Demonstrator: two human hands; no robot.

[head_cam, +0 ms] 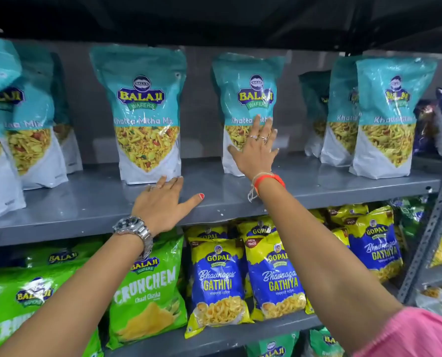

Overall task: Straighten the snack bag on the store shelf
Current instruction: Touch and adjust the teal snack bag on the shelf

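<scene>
Several teal and white snack bags stand upright on the grey metal shelf (330, 181). One bag (248, 94) at centre right stands further back than its neighbours. My right hand (256, 153) lies flat against the lower front of that bag, fingers spread, not gripping it. A second teal bag (145, 112) stands at centre left. My left hand (163, 204) rests open on the shelf just in front of that bag's base, fingertips near its bottom edge and thumb stretched out to the right.
More teal bags stand at the far left (21, 119) and right (387, 117), with dark blue packs (436, 124) beyond. The shelf below holds green bags (147, 287) and blue-yellow bags (219, 282). A perforated metal upright (431, 228) runs down the right side.
</scene>
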